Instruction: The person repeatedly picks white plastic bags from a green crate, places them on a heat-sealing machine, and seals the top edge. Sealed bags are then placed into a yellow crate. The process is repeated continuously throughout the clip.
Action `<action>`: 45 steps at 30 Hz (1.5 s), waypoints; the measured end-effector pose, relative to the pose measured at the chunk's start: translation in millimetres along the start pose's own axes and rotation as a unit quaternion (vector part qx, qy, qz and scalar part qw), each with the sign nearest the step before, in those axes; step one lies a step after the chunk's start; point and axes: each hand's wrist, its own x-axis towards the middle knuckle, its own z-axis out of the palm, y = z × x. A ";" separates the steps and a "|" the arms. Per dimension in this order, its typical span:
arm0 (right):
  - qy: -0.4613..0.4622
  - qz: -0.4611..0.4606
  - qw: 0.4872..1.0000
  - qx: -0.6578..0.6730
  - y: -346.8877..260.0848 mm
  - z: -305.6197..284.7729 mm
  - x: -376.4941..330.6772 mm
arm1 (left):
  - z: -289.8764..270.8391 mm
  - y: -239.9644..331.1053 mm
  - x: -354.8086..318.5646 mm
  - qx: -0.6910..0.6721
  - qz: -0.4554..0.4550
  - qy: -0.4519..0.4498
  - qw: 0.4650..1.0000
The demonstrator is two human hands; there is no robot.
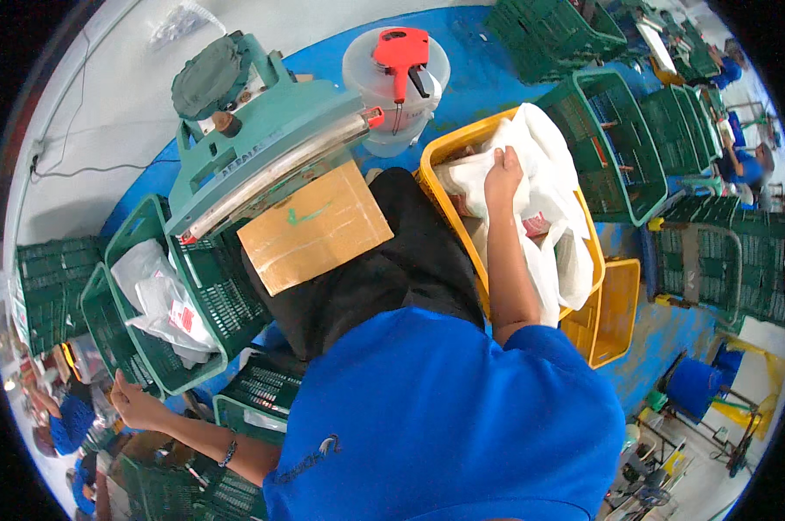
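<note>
The right hand (503, 170) has its grip closed on a soft white plastic bag (544, 165) lying on top in the yellow plastic basket (444, 154). The bag looks light, floppy and a bit slippery, so pinching a bunched edge should work best. The left hand (132, 405) hangs open by the green plastic basket (203, 282), holding nothing. What is inside the bags is hidden.
</note>
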 end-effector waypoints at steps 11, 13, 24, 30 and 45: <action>-0.005 -0.412 0.911 0.028 -189.8 -139.9 2.8 | 61.9 203.5 -121.5 -0.403 0.298 -0.468 0.728; -0.030 -0.480 0.876 0.042 -234.9 -161.3 -9.3 | 53.6 292.3 -156.8 -0.529 0.374 -0.446 0.618; -0.478 -0.515 0.709 -0.060 -329.5 -235.2 -7.4 | -8.2 352.0 -121.2 -0.696 0.181 -0.343 0.605; -0.438 -0.587 0.675 -0.086 -299.7 -141.6 7.5 | 21.9 251.6 -69.8 -0.519 0.104 -0.363 0.767; -0.244 -0.683 0.688 0.039 -350.6 -142.3 -25.7 | -41.1 213.5 -13.3 -0.587 0.137 -0.085 0.793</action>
